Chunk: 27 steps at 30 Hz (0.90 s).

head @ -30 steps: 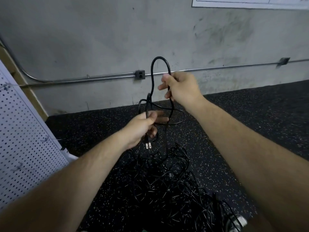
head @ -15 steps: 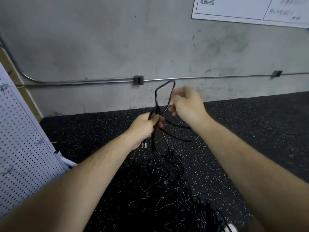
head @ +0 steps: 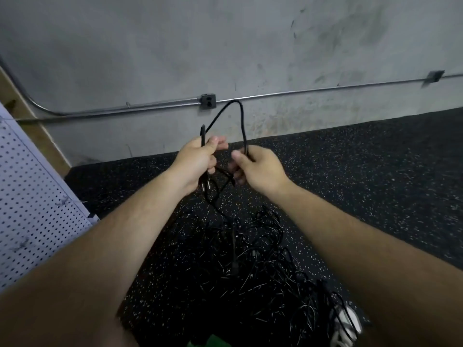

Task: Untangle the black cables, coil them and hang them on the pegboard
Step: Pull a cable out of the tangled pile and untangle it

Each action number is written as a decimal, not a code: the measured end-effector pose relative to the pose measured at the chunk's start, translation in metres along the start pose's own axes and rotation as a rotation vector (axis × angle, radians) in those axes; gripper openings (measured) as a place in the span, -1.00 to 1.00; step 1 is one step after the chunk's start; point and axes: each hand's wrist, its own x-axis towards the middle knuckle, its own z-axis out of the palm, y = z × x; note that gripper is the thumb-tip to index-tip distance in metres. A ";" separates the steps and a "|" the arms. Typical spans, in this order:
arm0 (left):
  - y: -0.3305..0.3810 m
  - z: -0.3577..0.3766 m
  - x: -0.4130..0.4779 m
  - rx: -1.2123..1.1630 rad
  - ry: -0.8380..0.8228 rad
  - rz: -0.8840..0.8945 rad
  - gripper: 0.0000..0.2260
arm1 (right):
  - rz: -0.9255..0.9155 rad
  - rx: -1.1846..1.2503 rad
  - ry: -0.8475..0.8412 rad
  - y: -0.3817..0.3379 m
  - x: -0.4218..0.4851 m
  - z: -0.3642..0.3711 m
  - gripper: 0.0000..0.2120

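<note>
A black cable (head: 240,113) arches in a loop between my two hands, in front of the grey wall. My left hand (head: 198,161) grips several strands of it, and a metal-pronged plug (head: 204,185) hangs just under that fist. My right hand (head: 255,166) pinches the loop's right side between thumb and fingers. From the hands the cable drops to a tangled pile of black cables (head: 258,266) on the speckled floor. The white pegboard (head: 32,206) leans at the left edge.
A metal conduit (head: 325,89) with an outlet box (head: 208,101) runs along the concrete wall. A white object (head: 347,321) lies at the pile's lower right, and something green (head: 210,341) shows at the bottom edge. Black speckled rubber flooring (head: 375,171) stretches right.
My right hand has come down and closer to the left hand, so the loop is smaller and lower. The left hand rose slightly, still gripping its strands.
</note>
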 end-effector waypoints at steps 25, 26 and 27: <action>0.008 -0.016 -0.029 0.141 -0.110 0.296 -0.76 | -0.162 -0.257 -0.115 0.000 0.006 -0.023 -0.30; 0.010 -0.016 -0.030 0.110 -0.114 0.307 -0.76 | -0.178 -0.253 -0.137 0.001 0.009 -0.017 -0.37; 0.012 -0.016 -0.031 0.077 -0.116 0.316 -0.76 | -0.177 -0.251 -0.144 0.002 0.012 -0.013 -0.46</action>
